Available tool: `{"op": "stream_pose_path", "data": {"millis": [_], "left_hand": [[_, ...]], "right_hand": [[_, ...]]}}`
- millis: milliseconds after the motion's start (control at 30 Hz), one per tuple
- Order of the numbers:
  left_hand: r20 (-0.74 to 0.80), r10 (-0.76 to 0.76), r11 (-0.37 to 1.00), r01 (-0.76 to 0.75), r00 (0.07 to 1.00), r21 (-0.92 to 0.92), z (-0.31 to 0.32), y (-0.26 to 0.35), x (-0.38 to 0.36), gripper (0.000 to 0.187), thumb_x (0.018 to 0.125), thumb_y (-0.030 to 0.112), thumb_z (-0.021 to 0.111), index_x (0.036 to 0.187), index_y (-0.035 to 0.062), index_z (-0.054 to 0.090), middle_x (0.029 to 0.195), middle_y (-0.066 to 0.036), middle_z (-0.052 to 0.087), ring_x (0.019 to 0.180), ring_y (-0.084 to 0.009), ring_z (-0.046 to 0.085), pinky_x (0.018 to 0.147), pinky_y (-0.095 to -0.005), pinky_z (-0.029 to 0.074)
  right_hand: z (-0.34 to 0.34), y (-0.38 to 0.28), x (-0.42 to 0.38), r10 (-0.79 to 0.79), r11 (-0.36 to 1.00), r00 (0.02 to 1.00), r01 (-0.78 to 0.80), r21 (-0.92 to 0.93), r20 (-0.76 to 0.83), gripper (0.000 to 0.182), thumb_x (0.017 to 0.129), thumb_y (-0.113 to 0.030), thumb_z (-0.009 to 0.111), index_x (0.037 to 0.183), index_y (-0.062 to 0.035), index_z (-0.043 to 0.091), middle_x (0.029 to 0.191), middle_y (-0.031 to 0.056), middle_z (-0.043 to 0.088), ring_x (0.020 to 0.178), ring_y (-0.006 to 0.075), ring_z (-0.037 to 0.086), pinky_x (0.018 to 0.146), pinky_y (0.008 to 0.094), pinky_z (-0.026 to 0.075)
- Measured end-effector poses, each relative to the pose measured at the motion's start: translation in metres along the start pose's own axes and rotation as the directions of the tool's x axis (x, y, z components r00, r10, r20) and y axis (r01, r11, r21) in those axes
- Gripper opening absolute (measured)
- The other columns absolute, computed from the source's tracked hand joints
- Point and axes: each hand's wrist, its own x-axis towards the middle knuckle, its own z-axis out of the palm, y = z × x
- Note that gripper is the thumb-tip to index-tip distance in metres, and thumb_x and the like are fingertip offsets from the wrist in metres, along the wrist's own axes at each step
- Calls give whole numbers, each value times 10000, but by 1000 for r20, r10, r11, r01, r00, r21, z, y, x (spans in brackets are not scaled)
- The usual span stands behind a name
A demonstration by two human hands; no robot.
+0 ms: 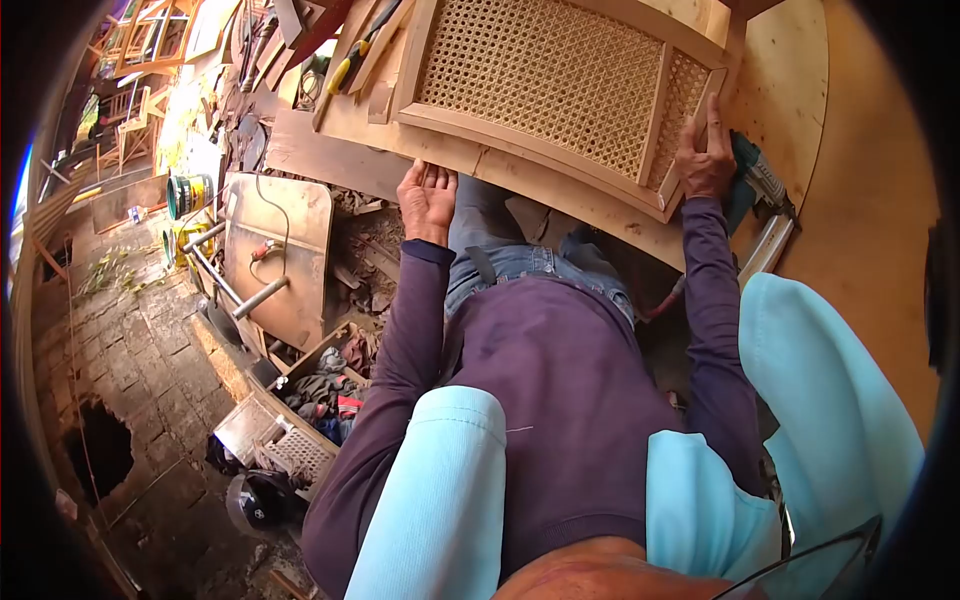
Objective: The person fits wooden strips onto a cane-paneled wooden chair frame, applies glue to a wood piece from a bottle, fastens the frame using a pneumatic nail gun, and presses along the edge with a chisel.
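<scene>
A wooden frame with woven cane panels [540, 75] lies on the plywood bench top [490, 165] in front of me. My right hand [706, 160] grips the frame's right edge near its lower corner, index finger stretched along the wood. Palm up at the bench's near edge is my left hand [428, 203]; it is open, its fingers reaching to the board's edge and their tips partly hidden. Just right of my right hand sits a green and black power nailer [755, 180], its silver magazine pointing down. A yellow and black hand tool [350, 68] rests left of the frame.
Wood strips [380, 45] lie on the bench's left side. Below left stand a worn wooden panel [275, 260] with metal bars, paint buckets [188, 196], a crate of cloths [335, 385] and a dark helmet [262, 503]. A hole [97, 448] gapes in the brick floor.
</scene>
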Motion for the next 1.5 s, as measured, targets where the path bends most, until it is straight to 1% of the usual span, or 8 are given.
{"op": "stream_pose_path", "data": {"millis": [333, 400, 500, 600, 867, 1133, 1333, 1500], "left_hand": [[235, -369, 927, 336, 899, 169, -25, 2, -27, 275, 1104, 310, 595, 1012, 67, 685, 1121, -77, 710, 1126, -253, 631, 1089, -433, 468], [163, -270, 823, 140, 949, 550, -19, 6, -57, 202, 1101, 256, 611, 1063, 67, 669, 1100, -77, 692, 1077, -212, 642, 1010, -361, 514], [460, -281, 301, -378, 842, 876, 52, 8, -80, 123, 1075, 141, 656, 1149, 46, 635, 1066, -30, 650, 978, -140, 620, 923, -290, 509], [787, -152, 78, -787, 598, 612, 147, -15, -70, 182, 1068, 167, 668, 1162, 19, 620, 1025, -73, 685, 952, -169, 663, 885, -329, 533], [922, -360, -142, -969, -141, -204, 377, -147, 19, 478, 927, 220, 793, 1290, 1, 572, 1257, -236, 685, 1179, -405, 642, 1014, -493, 501], [549, -836, -180, -940, -9, -289, 409, -230, 49, 629, 866, 336, 848, 1264, -40, 540, 1146, -342, 717, 1060, -476, 723, 871, -557, 555], [686, -727, -301, -907, 18, -295, 388, -230, 43, 401, 938, 204, 759, 1322, 137, 665, 1081, -250, 727, 995, -470, 711, 830, -560, 556], [739, -670, -239, -921, -73, -308, 383, -230, 36, 294, 901, 183, 749, 1073, -29, 641, 963, -293, 723, 933, -493, 723, 818, -567, 571]], "right_hand": [[-10, -6, 3, 121, 992, 991, -118, -51, 58, 631, 956, -278, 699, 1564, -201, 550, 1253, 236, 709, 1066, 457, 720, 892, 494, 622], [-9, -7, 0, 148, 984, 988, -143, -107, 41, 630, 964, -238, 695, 1572, -190, 538, 1294, 223, 703, 1113, 455, 711, 917, 483, 617], [-2, -13, -2, 115, 988, 993, -115, -102, -3, 651, 950, -278, 695, 1577, -212, 533, 1121, 219, 700, 927, 457, 723, 807, 519, 626], [9, -9, -8, 101, 976, 993, -110, -191, -55, 657, 940, -257, 699, 1574, -198, 536, 1048, 183, 669, 899, 413, 712, 753, 502, 610], [4, -14, -5, 108, 976, 990, -122, -180, -89, 652, 952, -274, 691, 1580, -227, 526, 983, 156, 637, 837, 393, 696, 734, 490, 603], [8, -12, -10, 162, 974, 983, -173, -144, -81, 619, 1003, -314, 643, 1601, -262, 492, 991, 171, 592, 758, 378, 671, 643, 488, 595], [5, -15, -6, 174, 974, 981, -185, -134, -85, 593, 1026, -330, 599, 1603, -246, 488, 1021, 175, 591, 769, 377, 672, 624, 482, 593], [9, -21, -4, 152, 961, 982, -173, -216, -111, 609, 1017, -296, 607, 1608, -209, 485, 1034, 204, 576, 776, 392, 663, 628, 479, 591]]}}
